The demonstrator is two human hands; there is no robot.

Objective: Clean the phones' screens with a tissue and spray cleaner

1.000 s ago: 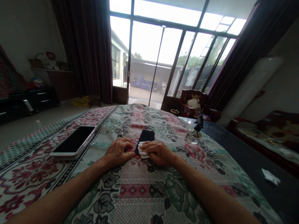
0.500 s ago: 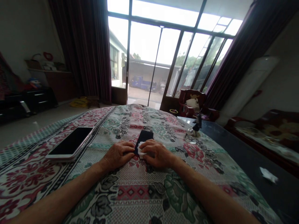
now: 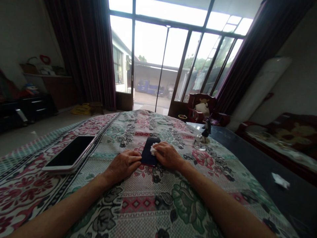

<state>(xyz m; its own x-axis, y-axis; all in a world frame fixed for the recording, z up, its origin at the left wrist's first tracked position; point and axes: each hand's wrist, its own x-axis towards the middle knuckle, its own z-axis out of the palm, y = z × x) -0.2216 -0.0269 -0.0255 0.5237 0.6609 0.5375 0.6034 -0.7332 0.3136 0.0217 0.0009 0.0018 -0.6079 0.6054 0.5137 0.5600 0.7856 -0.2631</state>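
1. The phone (image 3: 148, 158) lies flat on the cloth-covered tabletop (image 3: 138, 211), between the two hands. I count one phone of this dark kind.
2. On its right part there is one white wad (image 3: 153, 149). The right hand (image 3: 170, 157) has its fingers closed around it, and I believe it is held so low in order to press on the phone.
3. The left hand (image 3: 125, 165) touches the left edge of the phone with its fingertips. I judge that it is placed there so the phone does not slide. Whether it really grips the edge, I cannot tell.
4. To the left, apart from the hands, lies one white-framed tablet (image 3: 71, 153), screen up. Its place at the side seems to leave room for both arms.
5. To the right stands one ornament (image 3: 205, 133), dark above a glassy base.
6. Farther right, a second wad (image 3: 280, 180) rests on the dark surface (image 3: 250, 158); so I count two wads.
7. Behind, I see two curtains (image 3: 84, 56).
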